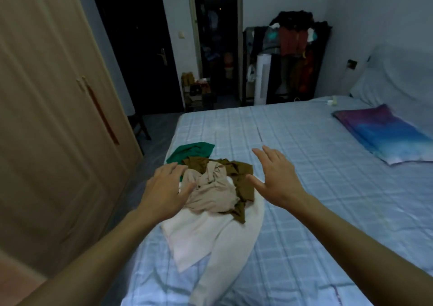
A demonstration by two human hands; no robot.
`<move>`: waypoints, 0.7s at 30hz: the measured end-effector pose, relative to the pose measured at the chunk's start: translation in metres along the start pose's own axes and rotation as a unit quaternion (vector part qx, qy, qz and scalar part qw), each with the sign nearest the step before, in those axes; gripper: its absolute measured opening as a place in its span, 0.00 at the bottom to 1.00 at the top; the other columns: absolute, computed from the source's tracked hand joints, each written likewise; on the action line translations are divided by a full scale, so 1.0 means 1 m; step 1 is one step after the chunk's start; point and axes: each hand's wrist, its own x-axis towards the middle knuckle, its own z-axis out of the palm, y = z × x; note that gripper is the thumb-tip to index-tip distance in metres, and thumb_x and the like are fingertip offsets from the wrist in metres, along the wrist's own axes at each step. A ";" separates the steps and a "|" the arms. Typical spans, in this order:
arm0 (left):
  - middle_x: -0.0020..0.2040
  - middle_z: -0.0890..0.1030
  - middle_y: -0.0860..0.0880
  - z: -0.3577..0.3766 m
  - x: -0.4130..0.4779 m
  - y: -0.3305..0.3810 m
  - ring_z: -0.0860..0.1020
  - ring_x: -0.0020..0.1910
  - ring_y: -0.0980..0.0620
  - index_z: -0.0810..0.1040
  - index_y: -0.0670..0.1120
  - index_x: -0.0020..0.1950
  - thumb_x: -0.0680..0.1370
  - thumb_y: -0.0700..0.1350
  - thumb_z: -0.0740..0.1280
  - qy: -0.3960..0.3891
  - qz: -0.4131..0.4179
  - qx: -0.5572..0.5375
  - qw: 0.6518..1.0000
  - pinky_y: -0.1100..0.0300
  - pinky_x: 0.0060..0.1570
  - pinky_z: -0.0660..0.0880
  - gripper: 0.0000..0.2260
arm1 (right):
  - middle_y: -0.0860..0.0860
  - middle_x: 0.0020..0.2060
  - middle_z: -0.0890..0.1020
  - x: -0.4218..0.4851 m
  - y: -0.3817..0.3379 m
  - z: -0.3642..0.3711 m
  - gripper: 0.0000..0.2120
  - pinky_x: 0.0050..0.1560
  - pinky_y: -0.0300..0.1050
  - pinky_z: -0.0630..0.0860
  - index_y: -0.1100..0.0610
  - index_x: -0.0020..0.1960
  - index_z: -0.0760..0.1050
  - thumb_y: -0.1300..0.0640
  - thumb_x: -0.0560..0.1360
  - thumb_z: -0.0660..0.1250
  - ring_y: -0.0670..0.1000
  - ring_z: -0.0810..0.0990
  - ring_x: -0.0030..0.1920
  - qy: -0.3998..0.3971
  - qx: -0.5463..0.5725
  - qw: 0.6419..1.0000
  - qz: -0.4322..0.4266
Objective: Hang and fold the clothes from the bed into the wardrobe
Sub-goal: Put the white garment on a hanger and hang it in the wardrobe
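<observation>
Now, fingers first: the left hand [165, 185] has its fingers loosely curved over the left edge of the heap, gripping nothing as far as shows. The right hand [275, 176] is splayed wide, hovering just right of the olive garment [244, 173].

The clothes sit mid-frame on the bed [304, 141], near its left edge. A beige top [210, 189] is twisted into the olive one, both lie on a white garment [210, 235], and a green piece [192, 152] pokes out behind.

The danger is that tangle. Lifting one piece probably drags the others, and the green one could slip off the bed's edge. The wardrobe [58, 94], at the left of the frame, looks closed, so two full hands would likely be stuck at its doors.
</observation>
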 end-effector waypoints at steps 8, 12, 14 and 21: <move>0.77 0.64 0.49 0.076 0.087 0.017 0.60 0.76 0.48 0.65 0.51 0.76 0.81 0.60 0.60 -0.047 0.056 -0.064 0.995 0.51 0.75 0.58 0.26 | 0.54 0.78 0.57 0.042 0.045 0.035 0.35 0.73 0.57 0.60 0.50 0.79 0.53 0.39 0.78 0.61 0.57 0.56 0.77 -0.046 -0.066 0.995 0.058; 0.75 0.66 0.50 0.097 0.139 -0.007 0.61 0.75 0.49 0.66 0.52 0.75 0.81 0.60 0.59 -0.059 0.083 -0.080 0.991 0.51 0.74 0.60 0.25 | 0.54 0.78 0.58 0.089 0.045 0.052 0.35 0.73 0.57 0.61 0.50 0.79 0.53 0.40 0.78 0.62 0.57 0.56 0.77 -0.054 -0.085 0.991 0.089; 0.75 0.67 0.51 0.106 0.165 -0.021 0.62 0.75 0.50 0.66 0.52 0.75 0.80 0.60 0.59 -0.065 0.088 -0.096 0.989 0.50 0.73 0.61 0.24 | 0.54 0.78 0.57 0.107 0.043 0.064 0.34 0.73 0.57 0.60 0.50 0.79 0.53 0.40 0.78 0.62 0.56 0.56 0.77 -0.063 -0.087 0.989 0.102; 0.76 0.65 0.49 0.148 0.217 -0.032 0.60 0.75 0.47 0.65 0.52 0.76 0.81 0.59 0.59 -0.131 0.080 -0.134 0.979 0.48 0.73 0.61 0.25 | 0.53 0.78 0.57 0.137 0.058 0.109 0.33 0.73 0.57 0.61 0.50 0.78 0.54 0.42 0.78 0.62 0.55 0.56 0.77 -0.118 -0.097 0.978 0.139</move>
